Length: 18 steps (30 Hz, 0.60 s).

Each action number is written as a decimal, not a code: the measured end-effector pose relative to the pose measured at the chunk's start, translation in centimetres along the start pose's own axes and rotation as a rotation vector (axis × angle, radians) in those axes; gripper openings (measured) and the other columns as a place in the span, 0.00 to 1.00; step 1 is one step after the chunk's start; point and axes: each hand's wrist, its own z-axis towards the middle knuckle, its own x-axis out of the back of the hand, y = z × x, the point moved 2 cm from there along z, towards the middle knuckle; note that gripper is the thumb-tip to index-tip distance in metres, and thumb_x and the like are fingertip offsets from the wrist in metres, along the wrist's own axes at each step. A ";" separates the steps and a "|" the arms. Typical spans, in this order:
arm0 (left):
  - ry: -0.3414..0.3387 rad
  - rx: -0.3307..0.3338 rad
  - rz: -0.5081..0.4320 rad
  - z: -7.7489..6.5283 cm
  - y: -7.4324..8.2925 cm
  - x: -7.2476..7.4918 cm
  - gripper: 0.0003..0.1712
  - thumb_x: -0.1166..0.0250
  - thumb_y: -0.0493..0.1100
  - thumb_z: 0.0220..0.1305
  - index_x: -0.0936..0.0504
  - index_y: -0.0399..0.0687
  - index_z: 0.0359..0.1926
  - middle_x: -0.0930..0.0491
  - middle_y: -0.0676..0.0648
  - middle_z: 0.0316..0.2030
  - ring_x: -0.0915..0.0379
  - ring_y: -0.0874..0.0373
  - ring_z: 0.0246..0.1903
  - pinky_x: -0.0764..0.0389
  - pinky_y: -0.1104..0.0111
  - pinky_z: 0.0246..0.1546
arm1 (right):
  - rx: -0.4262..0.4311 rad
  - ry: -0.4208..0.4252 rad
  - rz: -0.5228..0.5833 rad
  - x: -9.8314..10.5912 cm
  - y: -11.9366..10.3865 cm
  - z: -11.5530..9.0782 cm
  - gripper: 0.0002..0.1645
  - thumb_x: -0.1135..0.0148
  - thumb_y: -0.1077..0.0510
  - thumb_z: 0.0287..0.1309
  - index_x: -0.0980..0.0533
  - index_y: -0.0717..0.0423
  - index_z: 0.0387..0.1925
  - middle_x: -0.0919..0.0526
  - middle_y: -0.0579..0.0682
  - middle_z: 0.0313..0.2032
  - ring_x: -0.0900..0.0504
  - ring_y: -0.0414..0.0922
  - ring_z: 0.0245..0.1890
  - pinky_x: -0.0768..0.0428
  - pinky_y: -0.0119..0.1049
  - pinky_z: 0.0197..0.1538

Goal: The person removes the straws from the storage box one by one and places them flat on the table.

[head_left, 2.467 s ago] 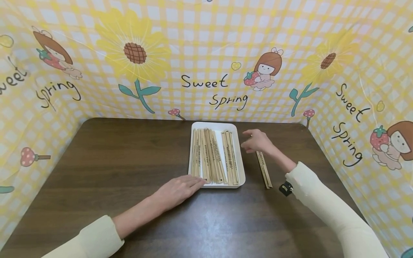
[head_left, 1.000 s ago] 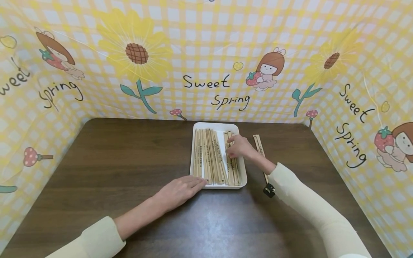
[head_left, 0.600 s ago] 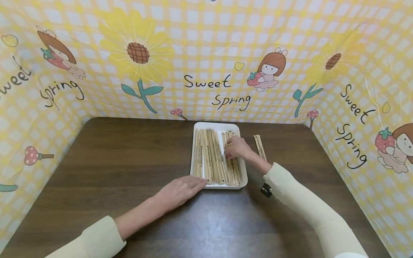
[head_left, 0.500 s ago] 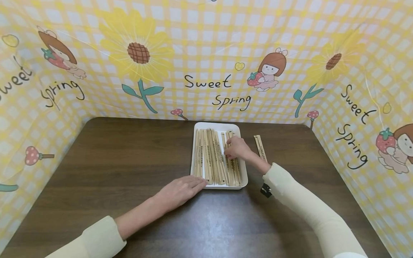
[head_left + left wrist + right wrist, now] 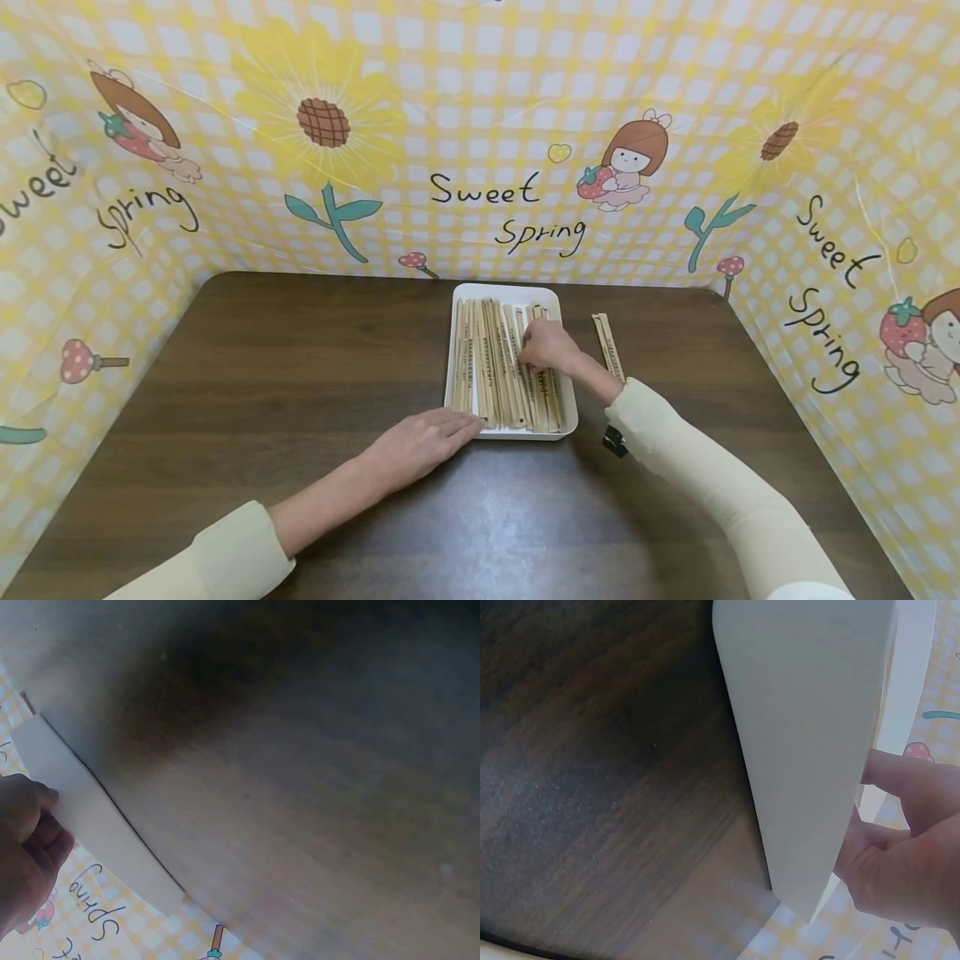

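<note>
Several paper-wrapped chopsticks (image 5: 489,367) in narrow, printed tan sleeves lie lengthwise in a white rectangular tray (image 5: 568,408). My left hand (image 5: 420,446) holds the tray's near left corner, its fingers over the rim. In the left wrist view, digits of my left hand (image 5: 30,847) lie against the tray's white outer wall (image 5: 105,825). Over the right half of the tray, my right hand (image 5: 550,346) pinches a packet of chopsticks with curled fingers; its fingertips are partly hidden. The right wrist view has my right hand (image 5: 900,840) reaching over the tray wall (image 5: 802,750).
Another paper-wrapped packet (image 5: 606,337) lies on the dark wooden table (image 5: 315,350), right of the tray and partly behind my right forearm. A black device (image 5: 615,442) sits at my right wrist. Yellow checked cloth (image 5: 465,108) stands around the table's back and sides.
From beside the tray, my right hand has come left into it. A packet has shifted left from the right group toward the left group. My left hand stays at the corner.
</note>
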 end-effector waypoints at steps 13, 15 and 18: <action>0.003 0.006 -0.006 0.1 0.0 0.0 0.23 0.37 0.31 0.62 0.22 0.34 0.59 0.19 0.41 0.55 0.22 0.51 0.55 0.23 0.61 0.58 | -0.043 -0.017 0.104 0.9 0.2 -0.5 0.30 0.39 0.65 0.59 0.28 0.69 0.63 0.24 0.67 0.60 0.14 0.44 0.22 0.14 0.37 0.31; 0.008 0.004 -0.005 0.0 0.0 0.0 0.23 0.37 0.31 0.62 0.22 0.34 0.59 0.19 0.41 0.55 0.22 0.51 0.54 0.23 0.61 0.57 | -0.056 -0.009 0.125 1.3 0.2 -0.7 0.31 0.39 0.65 0.59 0.30 0.68 0.65 0.26 0.67 0.62 0.14 0.44 0.23 0.14 0.37 0.32; 0.011 0.001 -0.003 0.0 0.0 0.0 0.23 0.38 0.31 0.62 0.22 0.34 0.59 0.19 0.41 0.55 0.22 0.51 0.54 0.23 0.61 0.57 | -0.060 0.014 0.122 1.9 0.2 -0.9 0.31 0.40 0.64 0.59 0.29 0.67 0.65 0.21 0.65 0.55 0.13 0.45 0.24 0.15 0.35 0.31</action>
